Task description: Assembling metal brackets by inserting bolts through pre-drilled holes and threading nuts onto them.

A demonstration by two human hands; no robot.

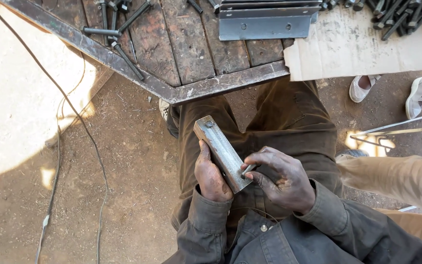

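My left hand (pixel 210 175) grips a short steel angle bracket (pixel 220 146) from underneath, holding it tilted above my lap. A bolt head shows at the bracket's far end. My right hand (pixel 279 177) pinches a small bolt (pixel 247 169) against the bracket's near end, thumb and fingers closed around it.
A wooden workbench with a steel frame (pixel 230 80) stands just ahead, carrying long bolts (pixel 118 39), stacked angle brackets (pixel 264 22) and a cardboard sheet (pixel 362 46) with more bolts. Cables (pixel 74 112) trail over the dirt floor at left. Another person's shoes (pixel 418 95) and trouser leg (pixel 401 178) are at right.
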